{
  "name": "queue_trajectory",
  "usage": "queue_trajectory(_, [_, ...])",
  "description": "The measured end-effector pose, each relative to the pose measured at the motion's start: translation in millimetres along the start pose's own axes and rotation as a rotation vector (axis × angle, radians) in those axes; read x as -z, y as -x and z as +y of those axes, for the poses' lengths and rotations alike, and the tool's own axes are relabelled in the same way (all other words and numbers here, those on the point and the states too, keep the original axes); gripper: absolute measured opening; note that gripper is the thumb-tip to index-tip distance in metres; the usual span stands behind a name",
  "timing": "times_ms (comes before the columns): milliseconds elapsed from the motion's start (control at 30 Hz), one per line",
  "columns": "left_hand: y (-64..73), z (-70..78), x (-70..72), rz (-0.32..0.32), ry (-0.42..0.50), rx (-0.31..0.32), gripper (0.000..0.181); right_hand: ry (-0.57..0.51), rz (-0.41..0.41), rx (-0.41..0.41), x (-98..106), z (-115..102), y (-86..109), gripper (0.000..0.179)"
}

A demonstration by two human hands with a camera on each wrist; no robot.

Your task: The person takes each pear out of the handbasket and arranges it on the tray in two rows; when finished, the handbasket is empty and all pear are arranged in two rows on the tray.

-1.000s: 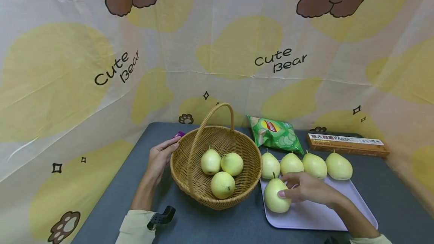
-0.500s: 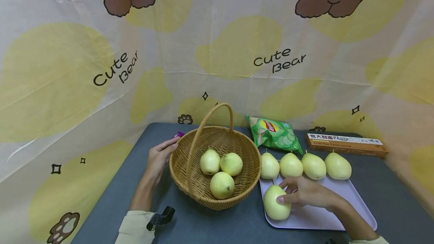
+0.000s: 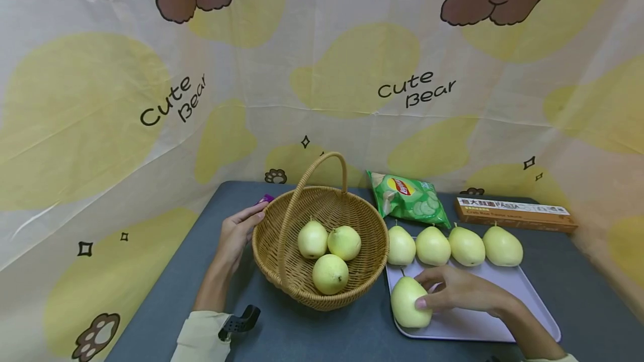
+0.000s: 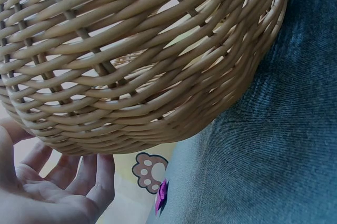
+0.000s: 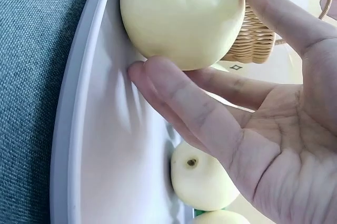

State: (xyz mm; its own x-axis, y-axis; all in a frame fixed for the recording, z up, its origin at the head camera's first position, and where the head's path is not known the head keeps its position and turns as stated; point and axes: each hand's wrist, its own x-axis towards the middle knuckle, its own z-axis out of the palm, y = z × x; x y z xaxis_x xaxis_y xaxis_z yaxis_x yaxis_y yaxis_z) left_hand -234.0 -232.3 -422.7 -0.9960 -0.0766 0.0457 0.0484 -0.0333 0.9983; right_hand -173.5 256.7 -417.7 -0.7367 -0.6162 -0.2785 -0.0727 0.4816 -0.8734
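Observation:
My left hand (image 3: 233, 239) holds the left rim of a round wicker basket (image 3: 369, 230), its fingertips against the outer wall in the left wrist view. Inside the basket lie three yellow-green pears (image 3: 330, 274). With thumb and fingers, my right hand (image 3: 460, 289) pinches a pear (image 3: 404, 304) by its right side. This pear leans slightly at the near left corner of a pale lilac tray (image 3: 478, 323); the right wrist view shows its underside close to the tray surface. Several other pears (image 3: 467, 247) stand in a row along the tray's back edge.
Behind the tray lies a green bag of chips (image 3: 410, 200), with a long brown pasta box (image 3: 515, 214) to its right. A small purple object (image 3: 266, 199) sits behind the basket's left rim. A patterned cloth (image 3: 342, 71) hangs behind the dark table (image 3: 322, 339).
The right hand has brought its pear down and nearer to the tray's front left corner, and the pear now tilts a little. The left hand and basket have stayed put.

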Motion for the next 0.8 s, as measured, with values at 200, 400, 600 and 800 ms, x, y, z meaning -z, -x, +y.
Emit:
queue_trajectory(200, [0.3,0.8,-0.2,0.002,-0.005,0.001,0.044,0.059,0.023,0.009,2.5,-1.4,2.8,0.048])
queue_trajectory(400, [0.0,0.6,-0.4,0.010,-0.003,0.003,0.043,0.067,0.054,0.025,5.5,-1.8,4.2,0.053])
queue_trajectory(600, [0.0,0.6,-0.9,0.017,-0.008,0.006,0.043,0.047,0.094,0.107,10.2,-6.5,4.8,0.053])
queue_trajectory(800, [-0.8,0.2,-1.0,0.021,-0.008,0.007,0.042,0.058,0.163,0.159,14.2,-14.9,2.4,0.052])
